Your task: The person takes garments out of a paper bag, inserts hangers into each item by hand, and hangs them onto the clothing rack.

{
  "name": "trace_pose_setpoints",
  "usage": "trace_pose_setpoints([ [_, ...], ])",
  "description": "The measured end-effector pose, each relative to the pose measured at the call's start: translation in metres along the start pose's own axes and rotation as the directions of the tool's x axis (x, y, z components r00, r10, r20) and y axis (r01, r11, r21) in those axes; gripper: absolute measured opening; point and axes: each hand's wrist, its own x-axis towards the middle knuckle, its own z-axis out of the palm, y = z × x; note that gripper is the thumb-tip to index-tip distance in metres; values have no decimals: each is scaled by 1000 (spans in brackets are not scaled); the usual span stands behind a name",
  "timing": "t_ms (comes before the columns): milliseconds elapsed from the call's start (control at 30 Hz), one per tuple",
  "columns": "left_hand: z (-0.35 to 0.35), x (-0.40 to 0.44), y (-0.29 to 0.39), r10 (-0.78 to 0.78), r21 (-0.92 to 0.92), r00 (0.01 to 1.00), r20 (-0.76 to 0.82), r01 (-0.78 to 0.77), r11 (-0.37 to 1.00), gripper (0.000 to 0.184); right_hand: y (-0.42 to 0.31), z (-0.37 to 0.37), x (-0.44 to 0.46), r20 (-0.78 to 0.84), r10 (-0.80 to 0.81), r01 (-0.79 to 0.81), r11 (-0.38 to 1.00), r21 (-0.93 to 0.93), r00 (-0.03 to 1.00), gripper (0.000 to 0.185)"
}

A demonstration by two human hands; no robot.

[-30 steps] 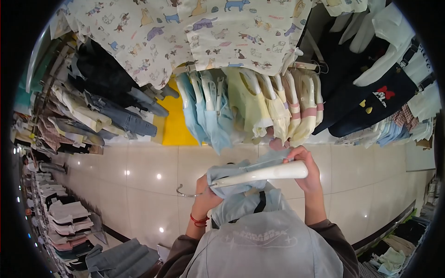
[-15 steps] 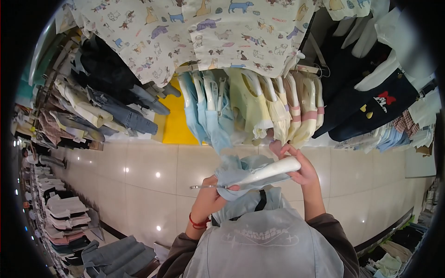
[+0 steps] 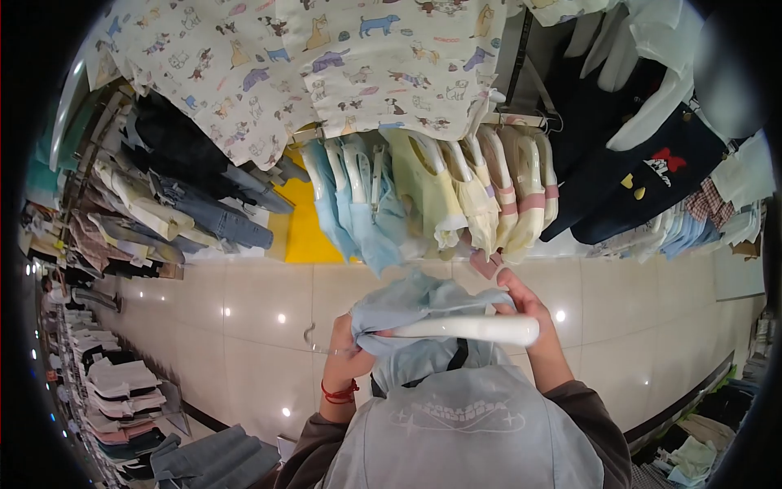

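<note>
Left hand (image 3: 346, 352): we are seeing it angling inward, a red bracelet (image 3: 340, 394) circling the wrist, its grip wrapping closely round a bunched pale blue garment (image 3: 411, 300). Right hand (image 3: 533, 319): rising from a bent arm, fingers partly curling by the garment's opposite edge; whether this grip is pinching cloth, we cannot tell. White hanger (image 3: 481, 328): lying crosswise between both hands. We are seeing hanger and garment suspended over the tiled floor (image 3: 261, 326), near its rack-side edge.

Smooth, glossy plastic hanger (image 3: 481, 328) (metal hook (image 3: 309, 345))
</note>
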Motion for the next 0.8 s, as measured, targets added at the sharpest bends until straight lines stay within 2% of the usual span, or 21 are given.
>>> trace_pose_setpoints([
  [33, 3, 5, 3, -6, -23, 999, 43, 7, 1000, 9, -1, -3, -2, 75, 45, -49, 998, 48, 996, 65],
  [67, 6, 8, 5, -11, -45, 996, 86, 15, 999, 11, 1, -4, -5, 52, 5, -14, 986, 165, 999, 61],
  [133, 14, 10, 13, -71, 46, 997, 24, 70, 997, 14, 6, 3, -7, -4, -67, 63, 921, 386, 998, 53],
  [167, 17, 10, 15, -97, 90, 995, -11, 97, 991, 16, 7, 3, -2, 122, -128, 50, 861, 506, 984, 52],
  [267, 15, 11, -3, 50, 117, 988, -148, -33, 993, 17, 11, -2, -5, 269, -182, 87, 940, 330, 946, 59],
  [367, 14, 11, 2, 83, 171, 970, -229, -44, 984, 19, 16, -2, -11, 235, -200, 132, 952, 277, 951, 61],
  [500, 14, 11, -1, -10, 107, 963, -270, 41, 993, 20, 18, -2, -8, 262, -291, 250, 952, 179, 920, 59],
  [600, 11, 14, -2, -69, 46, 960, -272, 84, 995, 19, 15, 3, -6, 311, -286, 310, 950, -30, 907, 51],
  [667, 8, 18, 0, -80, 27, 962, -260, 90, 996, 16, 16, 1, -8, 260, -294, 320, 945, -64, 920, 47],
  [800, -1, 12, 4, -138, -83, 984, -112, 129, 988, 24, 14, 2, -6, 195, -319, 344, 933, -107, 927, 45],
])
